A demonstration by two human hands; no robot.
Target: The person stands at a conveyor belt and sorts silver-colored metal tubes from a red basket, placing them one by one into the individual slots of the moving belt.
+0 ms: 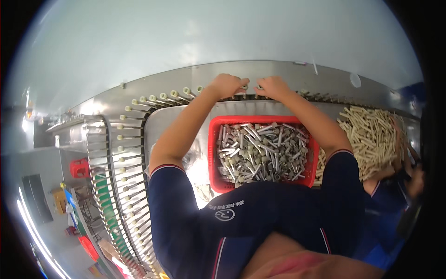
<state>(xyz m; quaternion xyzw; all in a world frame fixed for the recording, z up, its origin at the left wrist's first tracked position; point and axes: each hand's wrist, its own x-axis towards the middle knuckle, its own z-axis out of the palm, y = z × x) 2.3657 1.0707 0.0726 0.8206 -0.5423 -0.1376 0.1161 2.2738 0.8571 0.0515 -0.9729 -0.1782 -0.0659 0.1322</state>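
Note:
Both arms reach forward to the conveyor at the back. With its fingertips pinched, my left hand (227,85) is on a small pale-green round cap (245,87) that has a metal stem under it. Just to the right, my right hand (274,87) pinches a similar pale-green cap (260,87); its lower part is hidden by the fingers. Left of my hands, capped metal rods (164,96) stand in a row along the conveyor. Below my forearms, a red plastic basket (213,158) holds many loose metal rods with the same pale-green caps.
The curved conveyor track (109,153) bends toward me on the left, lined with capped rods. A heap of cream-coloured sticks (367,135) lies at right, beside another person's arm (378,176). A pale wall (223,32) rises behind; a red stool (80,168) stands far left.

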